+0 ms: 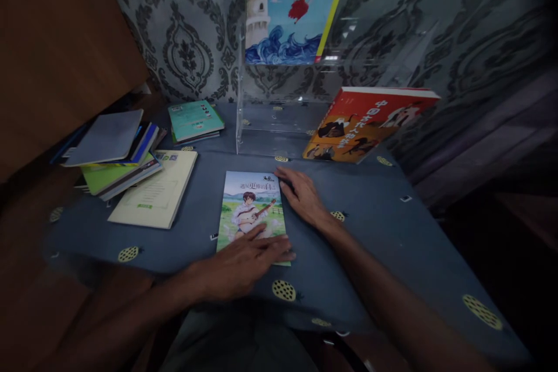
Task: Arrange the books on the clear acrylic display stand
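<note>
A thin book (233, 209) lies flat on the table in front of me, its cover showing a figure with a guitar in a green landscape. My left hand (250, 256) rests across the lower part of that cover, fingers stretched out and pointing right. At the book's upper right edge, my right hand (300, 195) lies on the table with its fingers extended, the tips by the corner. Neither hand grips the book. Part of the cover's bottom is hidden under my left hand.
A clear acrylic rack (239, 104) stands at the back, holding a blue picture book (283, 17) high up and a tilted red-orange book (353, 128) at its right. Stacked books (104, 136), a cream book (152, 197) and a teal book (196, 119) lie left on the table (370, 197).
</note>
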A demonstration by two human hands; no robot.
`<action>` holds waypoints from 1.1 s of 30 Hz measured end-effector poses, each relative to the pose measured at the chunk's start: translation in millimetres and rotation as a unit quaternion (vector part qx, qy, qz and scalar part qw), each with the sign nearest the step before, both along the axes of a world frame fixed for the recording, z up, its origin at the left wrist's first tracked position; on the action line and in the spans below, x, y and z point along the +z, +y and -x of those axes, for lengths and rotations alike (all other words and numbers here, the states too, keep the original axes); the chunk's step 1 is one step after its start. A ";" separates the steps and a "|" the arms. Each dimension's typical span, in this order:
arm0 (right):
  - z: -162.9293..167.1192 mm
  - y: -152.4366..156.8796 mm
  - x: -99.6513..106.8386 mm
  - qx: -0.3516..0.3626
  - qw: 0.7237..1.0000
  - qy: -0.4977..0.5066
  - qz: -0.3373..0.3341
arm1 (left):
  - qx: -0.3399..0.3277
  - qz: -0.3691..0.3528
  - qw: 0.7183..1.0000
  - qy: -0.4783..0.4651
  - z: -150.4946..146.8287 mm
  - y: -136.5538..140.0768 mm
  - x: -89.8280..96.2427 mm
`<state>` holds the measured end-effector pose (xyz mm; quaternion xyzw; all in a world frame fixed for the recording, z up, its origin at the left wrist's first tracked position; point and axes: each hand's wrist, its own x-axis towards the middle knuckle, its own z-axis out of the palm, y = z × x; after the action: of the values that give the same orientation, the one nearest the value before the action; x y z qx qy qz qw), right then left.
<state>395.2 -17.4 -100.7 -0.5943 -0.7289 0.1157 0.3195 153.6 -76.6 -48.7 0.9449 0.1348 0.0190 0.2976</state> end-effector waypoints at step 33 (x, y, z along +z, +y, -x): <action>55.6 -76.6 -11.9 -0.068 0.972 -0.225 0.004 | 0.437 0.088 0.863 -0.239 35.4 47.8 -37.6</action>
<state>339.6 -94.0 -112.6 -0.6544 -0.7394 -0.0402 0.1527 118.3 -28.8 -86.3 0.7255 0.4595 0.3607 0.3640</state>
